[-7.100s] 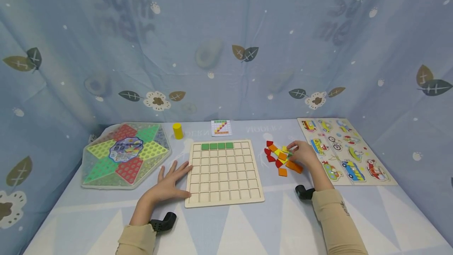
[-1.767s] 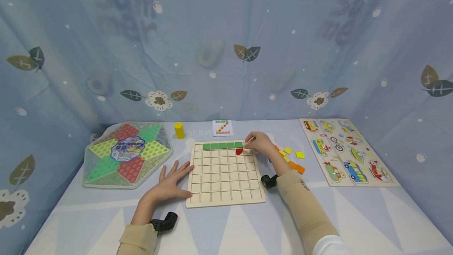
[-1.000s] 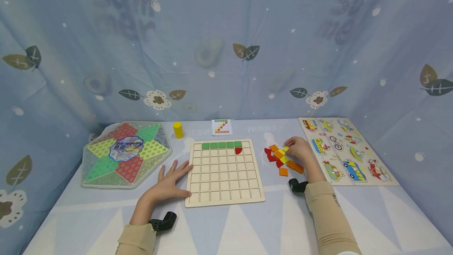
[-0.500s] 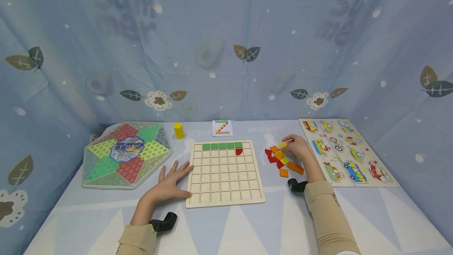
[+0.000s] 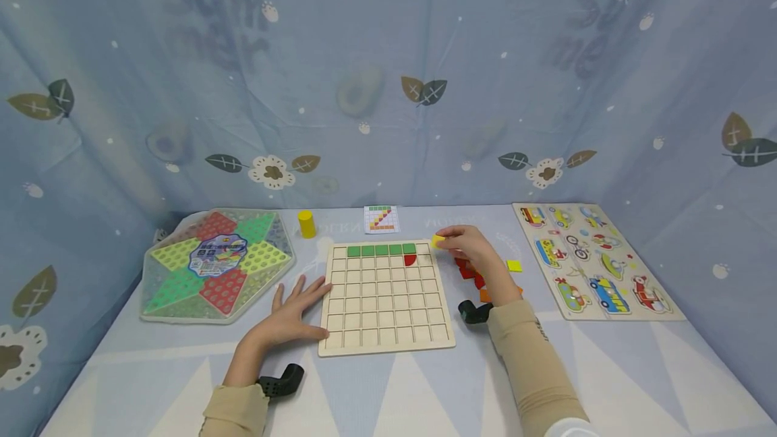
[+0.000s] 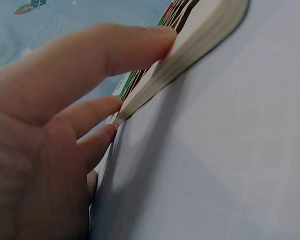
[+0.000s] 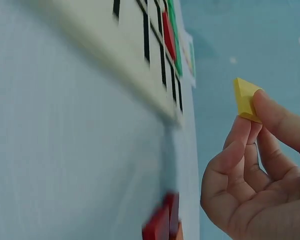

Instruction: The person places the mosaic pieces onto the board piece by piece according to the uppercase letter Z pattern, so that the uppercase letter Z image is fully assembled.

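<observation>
Blue curtain point(image 5: 473, 106) behind: board point(image 5: 386, 299) best steadied by the left hand point(image 5: 284, 319), spread wide; yellow tile point(image 7: 246, 98), pinched by the right hand point(image 5: 475, 249), best lowered level.

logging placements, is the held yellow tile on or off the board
Off: the right hand pinches the yellow tile midair, apart from the board.

- A blue curtain point(image 5: 498, 106) hangs across the back and along both sides, with soft upright folds.
- Its print shows brown and grey leaves point(image 5: 411, 88), white flowers point(image 5: 272, 172) with brown centres, small white paw prints point(image 5: 270, 12) and faint, blurred lettering point(image 5: 212, 46).
- A pale blue-and-white tablecloth point(image 5: 364, 396) meets the curtain at the back; white triangles point(image 5: 403, 403) point away from the near edge.
- The light is soft and fairly even.
</observation>
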`<state>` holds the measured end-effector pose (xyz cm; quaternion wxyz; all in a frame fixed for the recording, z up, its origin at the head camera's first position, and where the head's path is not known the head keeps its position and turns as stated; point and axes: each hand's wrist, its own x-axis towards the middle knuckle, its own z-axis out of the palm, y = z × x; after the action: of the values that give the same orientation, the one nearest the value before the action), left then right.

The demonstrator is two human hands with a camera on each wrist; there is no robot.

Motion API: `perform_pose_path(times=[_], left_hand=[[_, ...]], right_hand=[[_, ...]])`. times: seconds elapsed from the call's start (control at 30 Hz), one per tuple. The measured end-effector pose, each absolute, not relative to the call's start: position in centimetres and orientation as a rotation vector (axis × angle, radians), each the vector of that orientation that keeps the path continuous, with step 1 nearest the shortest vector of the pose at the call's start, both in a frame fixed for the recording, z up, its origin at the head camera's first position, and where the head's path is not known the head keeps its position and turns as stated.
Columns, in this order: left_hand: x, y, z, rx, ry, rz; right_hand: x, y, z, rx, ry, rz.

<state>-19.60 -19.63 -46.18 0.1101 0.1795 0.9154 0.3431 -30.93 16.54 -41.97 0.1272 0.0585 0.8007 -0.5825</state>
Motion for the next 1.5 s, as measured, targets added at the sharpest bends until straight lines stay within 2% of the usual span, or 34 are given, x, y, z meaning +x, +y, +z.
perform_pose_path(times=[0.4, 0.83, 1.13, 1.5], left_hand=[[-19.6, -19.6, -46.1, 0.538, 2.696, 1.009], [-19.7, -19.6, -46.2, 0.514, 2.685, 1.008], [-19.7, -19.5, -46.3, 0.516, 2.678, 1.01], [-19.6, -19.5, -46.2, 0.508, 2.685, 1.01]], right_hand=[[-31.5, 10.6, -42.9, -0.091, 2.367, -1.527], [-31.4, 9.1, -42.9, -0.161, 2.61, -1.193], [-31.1, 9.8, -43.0, -0.174, 2.667, -1.123], [-30.8, 14.2, -42.9, -0.069, 2.651, -1.295]])
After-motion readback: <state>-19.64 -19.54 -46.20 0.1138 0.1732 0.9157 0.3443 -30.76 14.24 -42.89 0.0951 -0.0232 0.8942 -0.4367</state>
